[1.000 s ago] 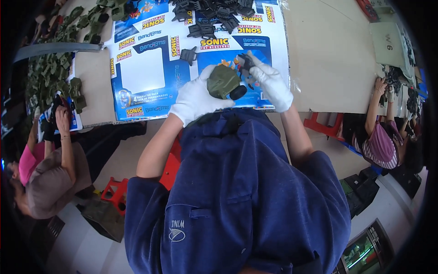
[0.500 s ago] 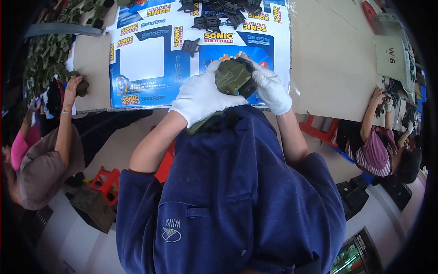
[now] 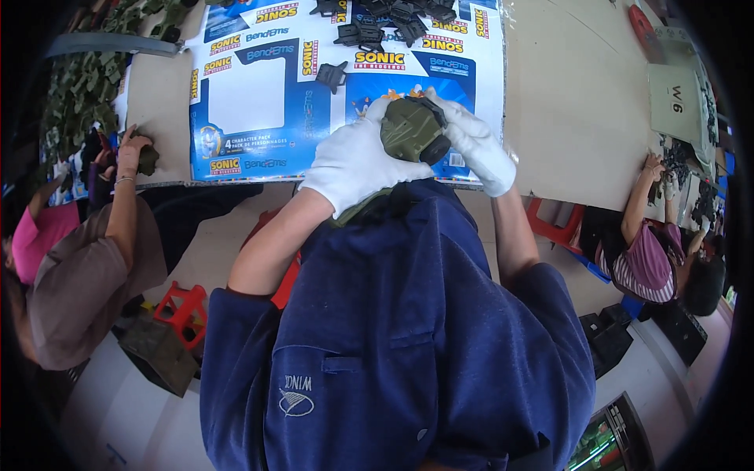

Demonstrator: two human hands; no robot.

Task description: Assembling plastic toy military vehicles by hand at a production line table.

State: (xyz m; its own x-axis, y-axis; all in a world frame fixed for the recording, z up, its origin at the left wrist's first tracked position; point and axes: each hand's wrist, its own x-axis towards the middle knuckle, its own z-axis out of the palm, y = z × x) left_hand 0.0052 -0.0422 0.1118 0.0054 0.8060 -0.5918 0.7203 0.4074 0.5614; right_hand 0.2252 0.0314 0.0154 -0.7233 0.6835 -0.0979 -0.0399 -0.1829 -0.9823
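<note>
White gloves cover both of my hands. My left hand [image 3: 363, 163] is closed around an olive-green toy vehicle body [image 3: 410, 129] with a dark wheel on its right side. On the vehicle's far right side, my right hand [image 3: 476, 145] grips it with the fingers at its upper edge. A dark part shows near those fingertips, though I cannot make out its shape. Below my left wrist, another olive-green piece [image 3: 363, 209] lies against my lap, partly hidden. Several black plastic parts [image 3: 382, 30] are heaped at the far side of the table, and a single one [image 3: 331, 75] sits apart, nearer to me.
A printed blue-and-white sheet [image 3: 245, 102] covers the table before me. Many green parts [image 3: 78, 86] are piled at far left, beside a co-worker's hand [image 3: 130, 153]. A grey-green box [image 3: 675, 98] stands at right, near another person at work. Red stools [image 3: 184, 312] are on the floor.
Both my hands and the green vehicle have shifted slightly to the right. My right wrist has swung outward a little. At left, the co-worker's arm has moved slightly.
</note>
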